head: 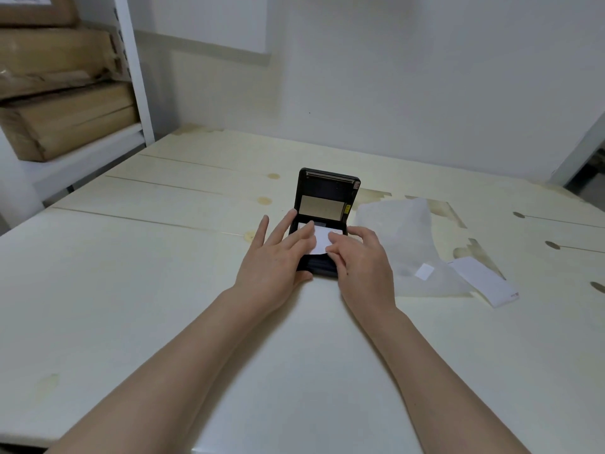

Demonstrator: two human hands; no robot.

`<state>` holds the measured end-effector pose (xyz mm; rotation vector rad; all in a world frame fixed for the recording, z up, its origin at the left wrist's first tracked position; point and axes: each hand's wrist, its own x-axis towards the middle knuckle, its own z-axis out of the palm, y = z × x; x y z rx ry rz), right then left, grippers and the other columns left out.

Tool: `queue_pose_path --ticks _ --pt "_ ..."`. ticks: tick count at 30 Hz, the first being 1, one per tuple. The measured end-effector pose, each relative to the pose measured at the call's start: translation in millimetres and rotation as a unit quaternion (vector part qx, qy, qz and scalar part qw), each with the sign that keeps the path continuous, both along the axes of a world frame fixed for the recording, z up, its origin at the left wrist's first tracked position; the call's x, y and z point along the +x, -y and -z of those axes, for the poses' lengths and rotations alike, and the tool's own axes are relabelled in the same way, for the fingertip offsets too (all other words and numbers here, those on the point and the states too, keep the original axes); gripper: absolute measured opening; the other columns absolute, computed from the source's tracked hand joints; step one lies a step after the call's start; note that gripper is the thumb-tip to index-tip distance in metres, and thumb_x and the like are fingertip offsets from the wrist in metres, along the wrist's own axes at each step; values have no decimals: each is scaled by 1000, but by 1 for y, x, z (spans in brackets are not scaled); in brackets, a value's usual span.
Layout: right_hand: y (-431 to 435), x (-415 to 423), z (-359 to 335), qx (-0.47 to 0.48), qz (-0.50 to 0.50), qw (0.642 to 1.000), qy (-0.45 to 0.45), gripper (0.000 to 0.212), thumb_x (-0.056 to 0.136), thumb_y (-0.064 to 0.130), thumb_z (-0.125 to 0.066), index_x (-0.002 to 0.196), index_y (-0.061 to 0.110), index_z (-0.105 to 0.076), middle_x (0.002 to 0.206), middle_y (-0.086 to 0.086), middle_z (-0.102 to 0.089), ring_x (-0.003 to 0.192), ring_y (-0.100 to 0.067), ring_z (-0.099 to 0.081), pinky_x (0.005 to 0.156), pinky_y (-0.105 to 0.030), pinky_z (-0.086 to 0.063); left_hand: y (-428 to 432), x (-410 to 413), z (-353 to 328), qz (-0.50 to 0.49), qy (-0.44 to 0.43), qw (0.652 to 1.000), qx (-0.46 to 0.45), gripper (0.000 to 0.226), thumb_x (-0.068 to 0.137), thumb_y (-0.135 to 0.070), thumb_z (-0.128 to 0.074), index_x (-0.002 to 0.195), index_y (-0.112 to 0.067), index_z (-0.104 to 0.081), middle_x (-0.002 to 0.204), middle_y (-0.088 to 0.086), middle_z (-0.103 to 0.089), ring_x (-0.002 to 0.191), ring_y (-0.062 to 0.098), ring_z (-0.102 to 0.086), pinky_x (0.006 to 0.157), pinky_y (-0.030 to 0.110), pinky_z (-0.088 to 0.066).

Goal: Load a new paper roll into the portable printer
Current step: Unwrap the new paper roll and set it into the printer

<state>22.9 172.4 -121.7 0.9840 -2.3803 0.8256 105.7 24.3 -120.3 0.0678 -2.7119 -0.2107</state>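
Note:
A small black portable printer [325, 191] stands on the table [163, 257] with its lid raised upright, showing a tan panel inside. A white paper roll [322, 239] lies in the open bay, its loose end curling toward me over the front. My left hand [278, 253] rests against the printer's left side, thumb at the front corner, fingers spread and touching the roll. My right hand [360, 260] lies on the printer's right front, its fingertips pressing the loose paper end. The printer's lower body is mostly hidden by both hands.
A crumpled clear plastic wrapper [412, 244] with a small white sticker lies right of the printer. A white paper strip [484, 280] lies beyond it. Cardboard boxes [62, 103] sit on a white shelf at the far left. A white wall stands behind the table.

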Motion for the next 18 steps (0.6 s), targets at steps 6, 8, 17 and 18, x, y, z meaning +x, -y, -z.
queue_pose_path --ticks 6,8,17,18 --pt "-4 0 7 95 -39 995 13 29 97 8 -50 125 5 -57 104 3 -71 144 -17 -34 101 -31 -44 4 1 4 11 11 1000 -21 61 97 -37 -51 147 -7 -32 157 -2 -35 153 21 2 119 50 11" --pt "-5 1 8 98 -43 994 19 25 98 8 -49 121 4 -58 102 1 -71 145 -17 -33 101 -31 -44 6 4 3 10 6 999 -34 69 96 -37 -52 151 -6 -25 152 -2 -44 153 21 -3 118 50 13" --pt "-16 15 5 90 -58 994 36 14 95 6 -52 89 5 -64 119 -7 -69 142 -28 -39 102 -36 -43 3 15 -2 2 16 999 -40 74 91 -51 -55 151 -18 -30 152 -5 -44 152 21 -7 118 57 11" --pt "-17 17 4 89 -62 994 34 13 95 5 -53 88 5 -64 120 -8 -69 141 -30 -40 102 -37 -43 1 16 -3 -6 26 999 -44 78 90 -57 -50 153 -19 -24 153 -6 -42 153 19 -5 118 56 12"
